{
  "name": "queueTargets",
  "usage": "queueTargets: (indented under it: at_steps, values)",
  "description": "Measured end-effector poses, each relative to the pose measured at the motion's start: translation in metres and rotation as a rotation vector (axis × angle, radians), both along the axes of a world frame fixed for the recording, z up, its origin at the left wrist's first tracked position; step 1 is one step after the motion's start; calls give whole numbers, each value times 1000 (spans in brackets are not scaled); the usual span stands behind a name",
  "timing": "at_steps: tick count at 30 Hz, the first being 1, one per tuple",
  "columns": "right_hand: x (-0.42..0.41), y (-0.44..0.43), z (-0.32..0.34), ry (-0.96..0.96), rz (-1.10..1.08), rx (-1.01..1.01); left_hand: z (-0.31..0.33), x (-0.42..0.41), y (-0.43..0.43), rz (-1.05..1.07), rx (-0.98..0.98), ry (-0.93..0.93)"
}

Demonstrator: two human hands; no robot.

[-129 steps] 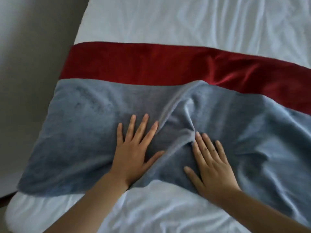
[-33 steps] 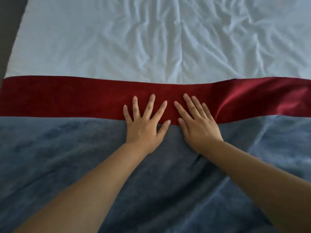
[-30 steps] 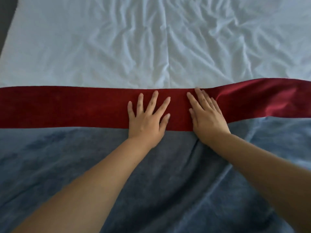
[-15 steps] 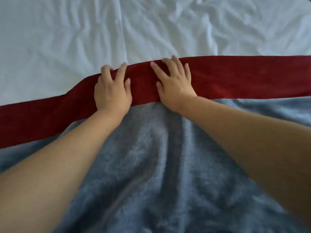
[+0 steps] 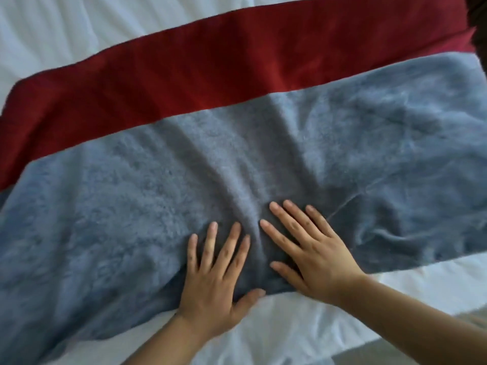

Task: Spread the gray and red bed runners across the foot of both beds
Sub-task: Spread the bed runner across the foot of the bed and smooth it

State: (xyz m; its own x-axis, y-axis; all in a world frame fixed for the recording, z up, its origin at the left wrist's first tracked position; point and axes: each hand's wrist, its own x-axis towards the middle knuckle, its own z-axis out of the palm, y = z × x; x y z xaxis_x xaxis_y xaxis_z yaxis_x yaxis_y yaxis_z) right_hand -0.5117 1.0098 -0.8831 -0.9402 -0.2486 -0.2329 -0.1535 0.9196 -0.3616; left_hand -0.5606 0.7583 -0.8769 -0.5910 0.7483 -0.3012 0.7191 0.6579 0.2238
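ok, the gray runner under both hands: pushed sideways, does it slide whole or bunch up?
Likely floppy: the gray runner ridges into folds between the left hand and right hand. Probably bunches rather than slides whole; its plush pile looks grippy on the white sheet. Lifted, it would likely drape.

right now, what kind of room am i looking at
Likely a hotel or guest bedroom: a white bed sheet, a gray and red bed runner laid across it, and the left hand and right hand pressing it flat.

fuzzy matt gray runner (image 5: 342,143), smooth red runner (image 5: 210,67), creased white sheet (image 5: 303,333).
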Motion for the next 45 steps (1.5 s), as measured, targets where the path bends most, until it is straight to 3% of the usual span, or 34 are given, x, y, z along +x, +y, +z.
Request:
queueTargets:
  at_steps: [5, 8, 15, 22, 28, 41, 45]
  values:
    - [50, 11, 2, 0, 105, -29, 0, 40, 8, -70, 23, 10]
    - [46, 22, 3, 108, 51, -25, -2, 37, 26, -71, 63, 84]
    - [61, 84, 11, 275, -34, -52, 2, 62, 67, -70, 336, 31]
    - [70, 99, -15, -4, 19, 202, -20, 64, 70, -36, 197, -18]
    - [59, 90, -24, -34, 0, 264, -38, 64, 68, -50, 161, -53]
    - [56, 91, -22, -57, 13, 216, -40, 68, 72, -2, 121, 39]
    - [50, 108, -10, -75, 141, 117, -36, 70, 75, 12, 17, 93]
